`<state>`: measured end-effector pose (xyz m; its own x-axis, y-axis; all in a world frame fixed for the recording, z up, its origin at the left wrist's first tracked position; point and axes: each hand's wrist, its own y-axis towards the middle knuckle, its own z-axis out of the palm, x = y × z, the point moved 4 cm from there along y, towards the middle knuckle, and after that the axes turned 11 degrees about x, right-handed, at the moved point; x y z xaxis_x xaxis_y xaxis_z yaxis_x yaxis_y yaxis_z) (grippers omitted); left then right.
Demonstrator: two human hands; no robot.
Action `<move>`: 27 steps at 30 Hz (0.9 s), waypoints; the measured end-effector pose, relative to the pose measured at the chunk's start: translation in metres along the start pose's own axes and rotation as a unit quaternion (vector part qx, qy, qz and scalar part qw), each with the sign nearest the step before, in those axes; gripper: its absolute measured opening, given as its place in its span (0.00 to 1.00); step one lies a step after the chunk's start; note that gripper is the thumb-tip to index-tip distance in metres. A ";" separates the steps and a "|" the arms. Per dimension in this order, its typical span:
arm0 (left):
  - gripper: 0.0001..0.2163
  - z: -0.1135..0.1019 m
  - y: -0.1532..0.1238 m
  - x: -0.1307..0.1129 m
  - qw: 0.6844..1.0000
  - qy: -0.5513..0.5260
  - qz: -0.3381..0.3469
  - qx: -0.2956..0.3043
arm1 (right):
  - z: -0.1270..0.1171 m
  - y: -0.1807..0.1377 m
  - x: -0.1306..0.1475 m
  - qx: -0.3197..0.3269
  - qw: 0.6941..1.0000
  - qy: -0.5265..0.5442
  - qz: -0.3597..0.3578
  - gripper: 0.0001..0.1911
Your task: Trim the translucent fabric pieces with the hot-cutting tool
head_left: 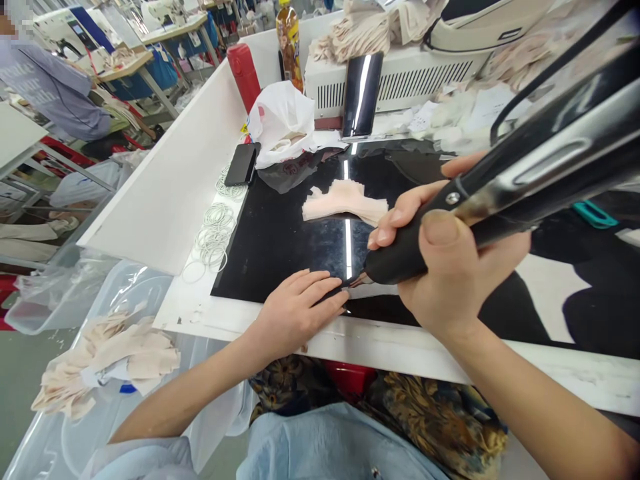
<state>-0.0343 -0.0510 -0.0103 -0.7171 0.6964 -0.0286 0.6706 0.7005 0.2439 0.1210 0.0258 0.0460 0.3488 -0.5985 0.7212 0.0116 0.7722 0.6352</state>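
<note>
My right hand is wrapped round a long black-and-silver tool, thumb on top; its exact kind I cannot make out. Its rounded black end points down at the glossy black work surface, close to my left fingertips. My left hand lies palm down at the near edge, fingers stretched out. A pale strip lies between the hands, partly hidden by the tool. Beyond them rests a stack of pale pink fabric pieces, just left of my right fingertips.
Left of the black surface are white elastic rings and a phone. Behind stand a plastic bag, a red flask, a bottle and a propped dark screen. Fabric bundles lie in a clear bin.
</note>
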 end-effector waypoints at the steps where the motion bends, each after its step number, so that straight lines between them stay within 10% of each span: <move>1: 0.10 -0.001 -0.001 0.001 1.000 -0.007 -0.003 -0.002 | -0.001 0.000 0.001 0.002 1.000 0.000 0.002 0.18; 27: 0.10 -0.010 0.017 0.025 0.994 -0.097 0.030 0.040 | -0.006 0.006 0.013 -0.001 1.000 -0.008 0.010 0.20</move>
<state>-0.0426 -0.0237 0.0025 -0.6306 0.7486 -0.2047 0.7296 0.6618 0.1725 0.1317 0.0240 0.0572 0.3339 -0.5856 0.7387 0.0071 0.7852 0.6192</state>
